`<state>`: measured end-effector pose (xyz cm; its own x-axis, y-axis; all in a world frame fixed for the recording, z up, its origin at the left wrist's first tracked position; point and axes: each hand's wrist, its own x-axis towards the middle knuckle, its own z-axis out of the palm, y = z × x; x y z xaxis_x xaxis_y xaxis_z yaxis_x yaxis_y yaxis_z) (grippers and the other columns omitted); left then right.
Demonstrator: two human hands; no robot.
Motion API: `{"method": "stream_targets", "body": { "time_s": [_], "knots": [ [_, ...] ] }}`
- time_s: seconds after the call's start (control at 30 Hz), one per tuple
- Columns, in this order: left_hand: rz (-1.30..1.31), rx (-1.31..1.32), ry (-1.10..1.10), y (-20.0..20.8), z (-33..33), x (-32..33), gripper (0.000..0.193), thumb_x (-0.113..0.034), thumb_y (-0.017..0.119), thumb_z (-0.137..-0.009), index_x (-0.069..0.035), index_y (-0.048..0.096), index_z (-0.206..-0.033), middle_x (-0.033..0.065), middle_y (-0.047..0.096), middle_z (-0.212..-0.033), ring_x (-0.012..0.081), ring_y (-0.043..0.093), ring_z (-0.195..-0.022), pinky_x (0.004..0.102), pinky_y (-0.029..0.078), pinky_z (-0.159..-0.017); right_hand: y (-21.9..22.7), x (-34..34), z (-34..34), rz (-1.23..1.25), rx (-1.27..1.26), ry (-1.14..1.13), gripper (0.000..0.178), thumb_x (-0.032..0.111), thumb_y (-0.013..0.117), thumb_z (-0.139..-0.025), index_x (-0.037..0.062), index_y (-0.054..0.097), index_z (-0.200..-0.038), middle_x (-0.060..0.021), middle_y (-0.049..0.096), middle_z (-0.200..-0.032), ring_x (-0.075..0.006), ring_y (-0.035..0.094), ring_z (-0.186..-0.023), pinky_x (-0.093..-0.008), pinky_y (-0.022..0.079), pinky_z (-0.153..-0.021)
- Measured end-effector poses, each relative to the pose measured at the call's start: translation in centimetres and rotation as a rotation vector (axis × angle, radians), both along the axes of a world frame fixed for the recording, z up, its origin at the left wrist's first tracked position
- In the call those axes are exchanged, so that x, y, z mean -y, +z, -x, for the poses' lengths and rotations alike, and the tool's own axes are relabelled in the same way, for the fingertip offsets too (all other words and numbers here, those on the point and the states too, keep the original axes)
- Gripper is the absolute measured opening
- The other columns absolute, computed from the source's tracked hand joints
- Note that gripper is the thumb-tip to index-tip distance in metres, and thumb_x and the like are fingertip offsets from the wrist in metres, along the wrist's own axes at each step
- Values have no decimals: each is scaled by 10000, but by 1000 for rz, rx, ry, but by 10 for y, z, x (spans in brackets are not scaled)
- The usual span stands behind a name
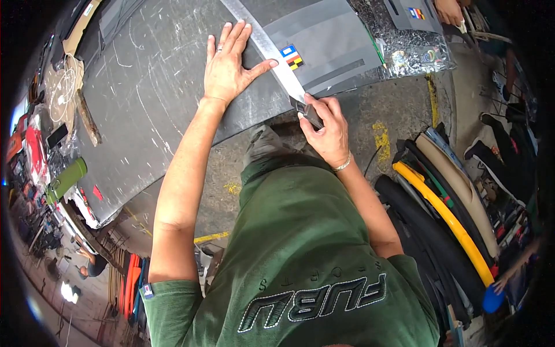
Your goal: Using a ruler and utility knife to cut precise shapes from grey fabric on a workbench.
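A long metal ruler (265,45) lies slantwise across a dark worktable (153,110), along the left edge of a grey flat sheet (332,37). My left hand (228,72) is spread flat beside the ruler, its thumb and some fingertips resting on it. At the ruler's near end, by the table's front edge, my right hand (330,130) is closed around the dark handle of a utility knife (310,113). The knife's blade is too small to make out. The sheet bears a small colourful label (291,56) and a darker strip (341,74).
Clear plastic film (416,58) covers the table's right end, near another person's hand (449,11). Rolls of material, one yellow (448,214), stand on the right. At the left lie a green roll (66,179), a phone (57,136) and a wooden stick (88,118).
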<state>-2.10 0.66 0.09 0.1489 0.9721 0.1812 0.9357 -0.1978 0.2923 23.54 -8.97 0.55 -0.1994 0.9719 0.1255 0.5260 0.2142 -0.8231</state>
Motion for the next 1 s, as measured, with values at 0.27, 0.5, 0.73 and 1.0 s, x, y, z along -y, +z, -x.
{"method": "stream_targets", "body": {
  "time_s": [0.27, 0.5, 0.73, 1.0],
  "knots": [
    [-27, -24, 3, -7, 3, -1, 1076, -820, 664, -742, -90, 500, -1515, 76, 451, -1603, 282, 334, -1531, 563, 201, -1262, 0, 0, 0, -13, 20, 5, 506, 61, 809, -783, 85, 699, -1277, -115, 602, -1028, -291, 648, -881, -389, 544, -769],
    [-28, -46, 1, -7, 2, -2, 1071, -821, 664, -747, -101, 494, -1521, 84, 454, -1598, 283, 346, -1522, 564, 213, -1258, -2, 0, -1, -20, 25, 7, 504, 54, 809, -777, 75, 705, -1269, -117, 601, -1016, -293, 639, -876, -390, 541, -770],
    [-31, -51, 0, -9, 2, -1, 1076, -823, 662, -751, -106, 481, -1533, 75, 442, -1610, 274, 342, -1526, 567, 193, -1262, -1, 0, -1, -32, 32, 13, 518, 50, 809, -761, 76, 709, -1269, -120, 600, -1010, -295, 638, -873, -390, 540, -775],
    [-43, -34, -2, -9, 3, -1, 1067, -810, 676, -752, -99, 491, -1526, 73, 467, -1595, 268, 346, -1525, 563, 188, -1263, -3, 0, -1, -20, 34, 8, 523, 41, 808, -765, 85, 708, -1276, -119, 610, -1016, -290, 647, -885, -387, 544, -781]
  ]
}}
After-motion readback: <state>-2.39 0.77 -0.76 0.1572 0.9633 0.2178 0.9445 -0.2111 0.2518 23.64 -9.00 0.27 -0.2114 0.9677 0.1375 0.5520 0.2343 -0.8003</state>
